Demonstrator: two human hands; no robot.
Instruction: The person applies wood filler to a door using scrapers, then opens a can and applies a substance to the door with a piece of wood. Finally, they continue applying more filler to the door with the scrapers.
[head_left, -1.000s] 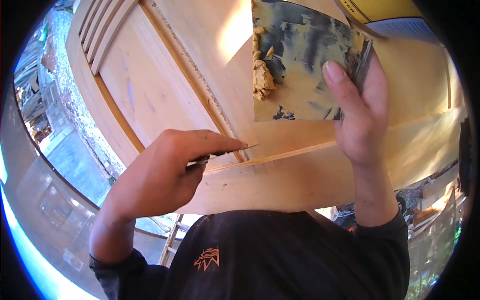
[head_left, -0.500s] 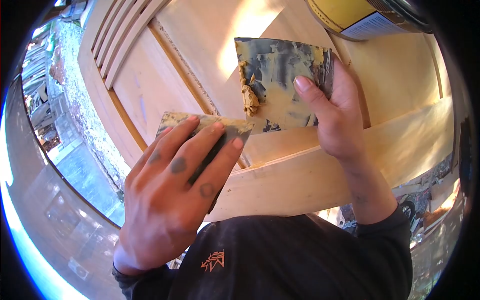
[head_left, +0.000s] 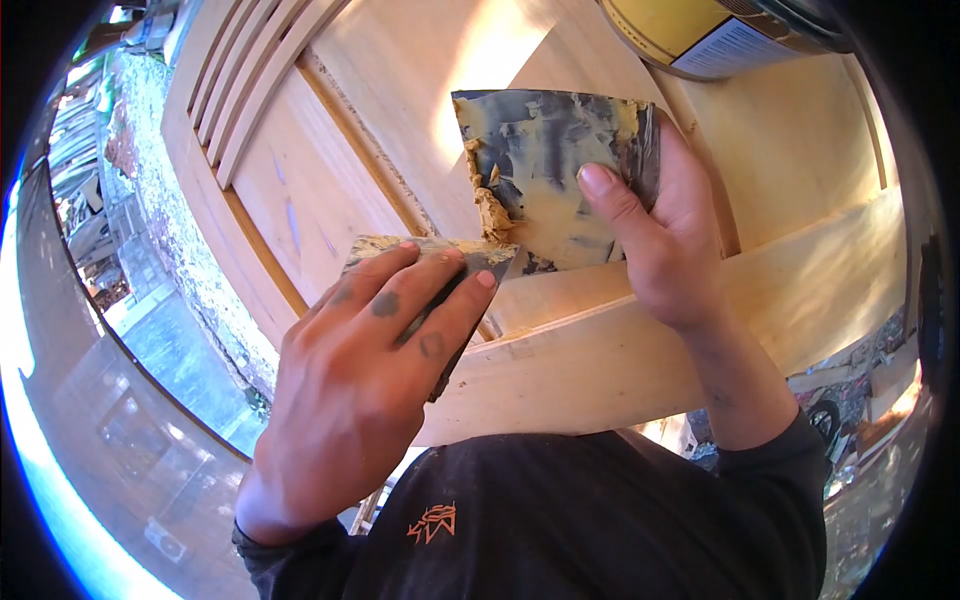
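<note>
My right hand grips a dark flat plate by its right side, thumb on top. Tan putty is smeared over the plate, with a thick ridge along its left edge. My left hand lies over a second dark, putty-stained scraper, fingers spread across its face and thumb hidden. The scraper's right corner meets or overlaps the plate's lower left corner, beside the putty; whether they touch is hard to tell.
Beneath both hands is a pale wooden panel piece with curved slats at upper left and a raised front board. A yellow can stands at the upper right.
My left hand and its scraper have moved right, up to the plate's putty-covered corner. The plate in my right hand has shifted slightly left and down.
</note>
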